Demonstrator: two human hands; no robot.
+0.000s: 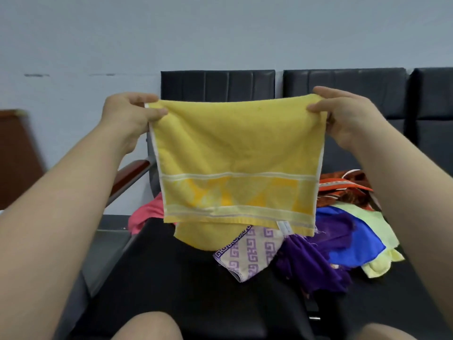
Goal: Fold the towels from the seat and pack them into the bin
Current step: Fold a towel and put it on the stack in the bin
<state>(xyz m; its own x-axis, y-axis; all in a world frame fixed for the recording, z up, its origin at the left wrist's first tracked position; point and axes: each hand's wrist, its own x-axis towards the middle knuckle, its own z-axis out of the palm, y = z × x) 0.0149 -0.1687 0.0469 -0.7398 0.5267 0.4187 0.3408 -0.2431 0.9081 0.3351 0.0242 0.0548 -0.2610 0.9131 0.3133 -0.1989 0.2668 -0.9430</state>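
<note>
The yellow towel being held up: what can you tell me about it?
The yellow towel looks like terry cloth, with pale woven bands and a deeper yellow pattern near its lower edge, plus a small white tag. It hangs doubled over in the air, the left hand and the right hand pinching its top corners, above the heap of cloths on the black seat.

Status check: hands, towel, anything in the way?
Left hand, right hand pinching yellow towel top corners, hanging folded. Unfolded pile on seat. Bin unseen.

A pale grey wall (220, 33) fills the background, with a brown wooden panel (17, 158) at the left edge.
</note>
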